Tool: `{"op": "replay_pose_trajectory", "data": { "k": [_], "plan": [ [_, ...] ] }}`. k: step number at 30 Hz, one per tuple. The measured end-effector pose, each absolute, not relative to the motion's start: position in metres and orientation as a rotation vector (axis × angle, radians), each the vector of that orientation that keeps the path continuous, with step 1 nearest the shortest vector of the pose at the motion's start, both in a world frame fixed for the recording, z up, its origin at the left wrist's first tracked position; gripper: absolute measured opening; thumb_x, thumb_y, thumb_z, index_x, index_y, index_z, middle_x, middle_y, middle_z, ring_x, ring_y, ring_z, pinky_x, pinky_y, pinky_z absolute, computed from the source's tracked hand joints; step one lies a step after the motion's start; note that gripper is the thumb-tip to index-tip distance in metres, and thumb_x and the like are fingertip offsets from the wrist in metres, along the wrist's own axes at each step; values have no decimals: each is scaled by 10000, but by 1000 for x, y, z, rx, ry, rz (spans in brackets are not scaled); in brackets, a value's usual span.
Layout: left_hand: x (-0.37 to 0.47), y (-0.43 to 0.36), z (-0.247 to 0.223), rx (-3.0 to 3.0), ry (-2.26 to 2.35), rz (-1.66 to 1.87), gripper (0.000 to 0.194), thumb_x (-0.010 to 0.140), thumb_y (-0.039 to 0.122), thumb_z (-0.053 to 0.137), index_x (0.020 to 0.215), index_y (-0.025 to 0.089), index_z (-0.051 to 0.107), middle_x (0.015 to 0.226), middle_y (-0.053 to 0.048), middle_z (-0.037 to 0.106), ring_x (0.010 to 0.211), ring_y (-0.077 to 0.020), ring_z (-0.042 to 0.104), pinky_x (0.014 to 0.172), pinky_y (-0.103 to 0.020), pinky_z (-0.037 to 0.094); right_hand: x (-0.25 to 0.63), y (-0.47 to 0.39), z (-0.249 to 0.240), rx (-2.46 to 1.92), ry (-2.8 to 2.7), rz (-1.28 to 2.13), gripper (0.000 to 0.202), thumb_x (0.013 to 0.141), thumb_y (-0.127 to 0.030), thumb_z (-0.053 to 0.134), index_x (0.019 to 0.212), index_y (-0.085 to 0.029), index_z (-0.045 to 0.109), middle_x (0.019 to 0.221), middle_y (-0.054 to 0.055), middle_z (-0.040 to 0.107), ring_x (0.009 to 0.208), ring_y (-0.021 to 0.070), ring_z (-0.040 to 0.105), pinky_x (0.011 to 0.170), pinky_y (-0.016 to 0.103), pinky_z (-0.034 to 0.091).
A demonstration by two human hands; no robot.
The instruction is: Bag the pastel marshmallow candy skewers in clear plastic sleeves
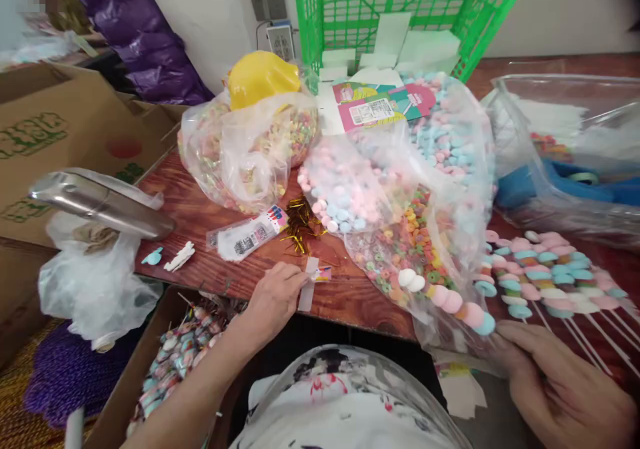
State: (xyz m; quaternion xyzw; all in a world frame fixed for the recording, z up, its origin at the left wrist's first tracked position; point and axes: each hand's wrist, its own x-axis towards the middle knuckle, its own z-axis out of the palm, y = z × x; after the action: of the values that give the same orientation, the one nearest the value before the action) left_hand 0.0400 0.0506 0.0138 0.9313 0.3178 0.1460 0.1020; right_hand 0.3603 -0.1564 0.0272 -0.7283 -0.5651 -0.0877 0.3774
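My right hand (560, 376) grips the lower end of a marshmallow skewer (453, 301). Its white, pink and blue marshmallows alternate with small gummy rings, and it points up to the left above the table edge. My left hand (275, 299) is at the front table edge, fingers pressed together on a translucent plastic strip (307, 288) beside a small colourful printed piece (321, 274). Behind that hand lie clear printed packaging sleeves (250, 234) and gold twist ties (301, 226). Finished-looking marshmallow skewers (555, 272) lie in a pile on the right.
Bags of marshmallows (345, 182) and gummy rings (240, 149) cover the table's middle. A green crate (313, 16) stands behind; a clear bin (590, 89) is at right. A steel thermos (105, 202) lies left. Below, a carton (117, 389) holds wrapped skewers.
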Motion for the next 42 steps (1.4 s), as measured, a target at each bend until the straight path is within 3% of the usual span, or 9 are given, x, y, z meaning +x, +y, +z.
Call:
{"op": "replay_pose_trajectory", "data": {
  "k": [3,10,16,26,42],
  "plan": [
    [34,52,15,2669,941,530,283,876,51,427,936,173,675,918,-74,693,848,-183,598,787,-314,499,355,-149,27,-1753,-1628,-193,130,879,-202,579,977,-252,648,850,40,700,756,204,682,782,314,535],
    [35,64,12,2229,1092,751,172,845,218,622,680,181,656,680,-11,664,641,-127,608,629,-240,475,334,-115,14,-1495,-1764,-130,161,851,-120,567,975,-194,639,862,47,695,766,181,687,727,274,554],
    [33,68,9,2177,1063,770,83,805,231,684,738,185,701,709,-15,687,653,-129,623,636,-239,476,319,-82,19,-1455,-1856,-10,192,865,-90,541,1007,-194,618,870,52,686,765,166,668,688,282,548],
    [33,66,3,2243,945,830,162,868,274,623,757,196,712,708,-31,702,683,-143,629,671,-262,492,312,-64,19,-1400,-2077,-161,240,849,-54,487,1014,-172,616,917,79,690,803,187,660,716,320,556],
    [44,57,0,2441,572,871,123,895,173,565,847,177,679,815,-61,690,766,-157,591,705,-289,490,304,-71,38,-1398,-2162,-254,228,848,-35,456,956,-168,607,888,81,696,790,189,653,675,312,506]
  ]
}}
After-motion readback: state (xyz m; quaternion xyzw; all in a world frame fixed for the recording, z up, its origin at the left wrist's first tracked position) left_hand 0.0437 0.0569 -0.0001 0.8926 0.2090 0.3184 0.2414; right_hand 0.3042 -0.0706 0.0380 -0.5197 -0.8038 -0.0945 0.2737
